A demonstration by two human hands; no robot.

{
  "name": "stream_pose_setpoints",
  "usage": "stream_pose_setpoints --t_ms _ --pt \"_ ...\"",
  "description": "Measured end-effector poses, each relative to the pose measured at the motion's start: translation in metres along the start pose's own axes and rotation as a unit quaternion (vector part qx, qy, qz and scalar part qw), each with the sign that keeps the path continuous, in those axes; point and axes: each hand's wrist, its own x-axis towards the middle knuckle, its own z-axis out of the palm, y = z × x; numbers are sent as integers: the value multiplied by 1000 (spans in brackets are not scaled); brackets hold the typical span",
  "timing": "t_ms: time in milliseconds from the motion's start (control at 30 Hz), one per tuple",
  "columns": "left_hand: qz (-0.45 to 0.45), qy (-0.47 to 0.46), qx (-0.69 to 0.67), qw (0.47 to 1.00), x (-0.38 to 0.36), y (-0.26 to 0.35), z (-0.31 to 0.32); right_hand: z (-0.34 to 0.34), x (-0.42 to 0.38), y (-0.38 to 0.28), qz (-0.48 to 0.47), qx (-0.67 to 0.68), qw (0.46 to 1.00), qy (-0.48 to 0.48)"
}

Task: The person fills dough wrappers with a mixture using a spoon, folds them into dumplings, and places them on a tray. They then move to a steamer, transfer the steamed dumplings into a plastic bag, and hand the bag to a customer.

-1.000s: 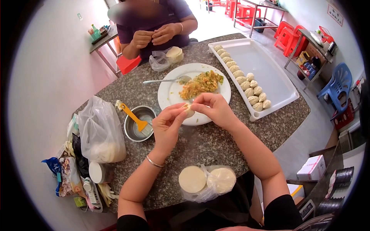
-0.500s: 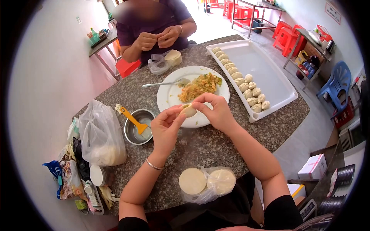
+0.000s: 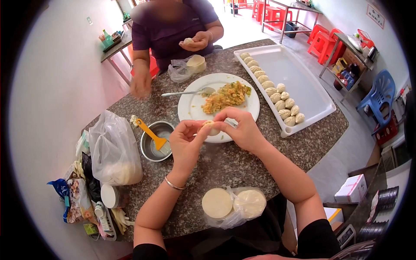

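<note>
A small dumpling (image 3: 213, 130) is pinched between my two hands above the near rim of a white plate (image 3: 187, 104). The fingertips of my left hand (image 3: 187, 138) close on its left side; those of my right hand (image 3: 241, 130) press its upper right edge. Fingers hide part of the dough. Chopped filling (image 3: 227, 97) lies on the plate, with a spoon (image 3: 207, 91) resting on the rim. Near my body are round dough wrappers (image 3: 217, 203), some inside a plastic bag. Several pleated dumplings (image 3: 269, 91) line the left side of a white tray (image 3: 303, 82).
At left stand a metal bowl (image 3: 149, 149) with a yellow brush (image 3: 151, 135) and a bulging plastic bag (image 3: 115, 151). Across the table a person holds a dumpling in one hand (image 3: 197, 42), beside more wrappers (image 3: 196, 63). The stone table (image 3: 242, 173) ends at right.
My fingers have drawn closer together along the dumpling's edge. Across the table, the person's hands have parted; one keeps a dumpling while the other has swung down toward the table, blurred.
</note>
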Motion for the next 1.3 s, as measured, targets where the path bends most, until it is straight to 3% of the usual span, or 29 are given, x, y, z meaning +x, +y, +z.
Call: stream_pose_setpoints --t_ms 133,200,367,433,533,667,933,1033,1167,1233,1300 --pt "-16 -35 -24 999 0 1 1 -8 3 6 39 9 999 34" --pt "-6 -49 -21 999 0 -2 0 -15 6 8 75 70 993 -54" --pt "12 -64 -23 998 0 -6 -1 -11 4 4 48 40 996 -64" --pt "-12 -46 19 999 -1 -2 -1 -5 2 5 32 16 999 -24" --pt "-45 -7 50 998 -2 2 -2 -5 1 -2 7 18 999 -41" --pt "-34 -14 -26 999 0 -2 1 -8 2 1 41 11 999 -1" --pt "9 -65 -23 998 -1 -13 -2 -13 4 1 53 17 997 -46" --pt "-52 -31 32 998 -1 -2 -1 -5 1 2 40 12 999 -14" --pt "-53 0 11 999 -1 0 1 -3 1 -1 13 -1 1000 -24" --pt "-20 9 -43 999 -1 -7 1 -3 1 1 28 4 999 21" --pt "-24 -3 -46 999 -2 -6 0 -8 2 2 49 19 999 -1"
